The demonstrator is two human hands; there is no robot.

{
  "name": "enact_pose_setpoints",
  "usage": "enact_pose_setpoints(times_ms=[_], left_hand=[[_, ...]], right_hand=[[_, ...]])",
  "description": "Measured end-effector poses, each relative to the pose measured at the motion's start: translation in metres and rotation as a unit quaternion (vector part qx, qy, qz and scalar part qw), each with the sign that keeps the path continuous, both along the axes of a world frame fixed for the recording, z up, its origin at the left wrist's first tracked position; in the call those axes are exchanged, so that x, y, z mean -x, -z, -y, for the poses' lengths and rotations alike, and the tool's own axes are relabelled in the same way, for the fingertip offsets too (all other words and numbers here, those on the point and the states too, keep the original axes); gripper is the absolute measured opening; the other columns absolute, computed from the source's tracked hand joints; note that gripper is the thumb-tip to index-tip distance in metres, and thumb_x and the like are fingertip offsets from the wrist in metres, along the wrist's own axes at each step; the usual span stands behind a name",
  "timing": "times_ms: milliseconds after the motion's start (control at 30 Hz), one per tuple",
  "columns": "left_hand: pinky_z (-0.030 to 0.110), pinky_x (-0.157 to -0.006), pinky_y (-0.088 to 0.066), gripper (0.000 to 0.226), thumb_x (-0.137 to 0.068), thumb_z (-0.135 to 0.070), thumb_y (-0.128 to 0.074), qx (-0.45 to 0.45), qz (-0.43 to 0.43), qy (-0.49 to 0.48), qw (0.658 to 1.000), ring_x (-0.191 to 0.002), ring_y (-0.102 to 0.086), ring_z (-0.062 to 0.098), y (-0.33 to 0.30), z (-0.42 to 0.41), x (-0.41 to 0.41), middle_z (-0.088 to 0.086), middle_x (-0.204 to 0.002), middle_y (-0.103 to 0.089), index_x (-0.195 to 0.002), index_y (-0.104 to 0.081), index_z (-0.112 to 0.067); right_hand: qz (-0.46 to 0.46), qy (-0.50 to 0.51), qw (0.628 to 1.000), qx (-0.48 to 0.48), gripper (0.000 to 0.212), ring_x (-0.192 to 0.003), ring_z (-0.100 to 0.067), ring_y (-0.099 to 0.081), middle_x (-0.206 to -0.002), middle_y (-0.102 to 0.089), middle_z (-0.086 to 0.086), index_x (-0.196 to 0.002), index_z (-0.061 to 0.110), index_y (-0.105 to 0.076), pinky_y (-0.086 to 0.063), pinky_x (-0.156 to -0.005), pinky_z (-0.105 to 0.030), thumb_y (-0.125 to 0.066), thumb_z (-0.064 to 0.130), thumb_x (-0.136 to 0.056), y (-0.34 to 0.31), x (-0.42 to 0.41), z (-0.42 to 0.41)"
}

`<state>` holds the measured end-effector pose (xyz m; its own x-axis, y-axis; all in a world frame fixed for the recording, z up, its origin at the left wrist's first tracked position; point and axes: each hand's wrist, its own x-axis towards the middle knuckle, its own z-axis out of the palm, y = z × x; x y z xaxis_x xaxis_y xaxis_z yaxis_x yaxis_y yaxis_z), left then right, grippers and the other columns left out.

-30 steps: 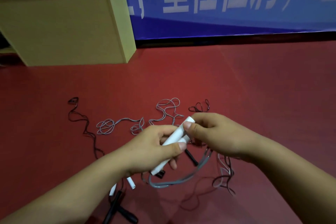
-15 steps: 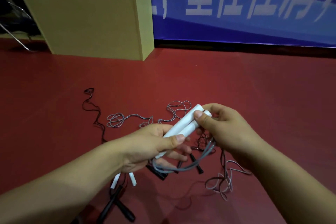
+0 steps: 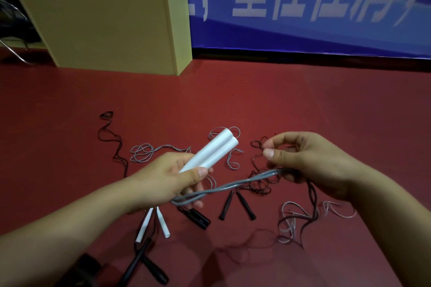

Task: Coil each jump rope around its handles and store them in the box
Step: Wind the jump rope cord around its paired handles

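1. The left hand (image 3: 163, 177) is gripping two smooth white plastic handles (image 3: 211, 150) at centre frame.
2. The right hand (image 3: 310, 165), at three o'clock, is pinching their grey cord (image 3: 233, 185), not yet wound.
3. Other ropes are lying loose on the red floor (image 3: 279, 105); the tan cardboard box (image 3: 105, 23) is standing at eleven o'clock.

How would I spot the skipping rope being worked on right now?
Start at the tall tan cardboard box on the red floor, then look nearer. The left hand holds two white plastic handles side by side; only their grey cord is lifted.
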<state>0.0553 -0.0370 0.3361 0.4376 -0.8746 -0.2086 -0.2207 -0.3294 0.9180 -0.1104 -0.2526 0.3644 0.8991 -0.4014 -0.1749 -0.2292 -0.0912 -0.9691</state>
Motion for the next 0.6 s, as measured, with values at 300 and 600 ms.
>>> enact_pose_setpoints(times_ms=[300,600], left_hand=[[0.042,-0.062,-0.061,0.018,-0.097,-0.015,-0.055,-0.033,-0.049,-0.003,0.998,-0.083,-0.072,0.026,-0.001,-0.009,-0.001,0.008,-0.101,-0.074,-0.109,-0.062,-0.004],[0.019,-0.038,-0.040,0.039,-0.093,-0.035,-0.062,-0.072,-0.148,0.087,0.982,-0.043,-0.050,0.011,-0.002,-0.013,0.004,0.012,-0.089,-0.070,-0.116,-0.060,-0.003]], right_hand=[[-0.223,-0.195,0.905,0.305,0.014,-0.049,-0.001,-0.042,-0.055,-0.052,0.013,-0.080,0.020,-0.071,-0.034,-0.049,-0.013,-0.073,0.033,-0.084,0.003,0.010,-0.001],[-0.060,-0.035,0.982,0.176,0.043,-0.050,-0.010,-0.039,-0.053,-0.048,0.005,-0.074,0.007,-0.066,-0.032,-0.051,-0.025,-0.079,0.046,-0.064,0.008,0.001,-0.001]])
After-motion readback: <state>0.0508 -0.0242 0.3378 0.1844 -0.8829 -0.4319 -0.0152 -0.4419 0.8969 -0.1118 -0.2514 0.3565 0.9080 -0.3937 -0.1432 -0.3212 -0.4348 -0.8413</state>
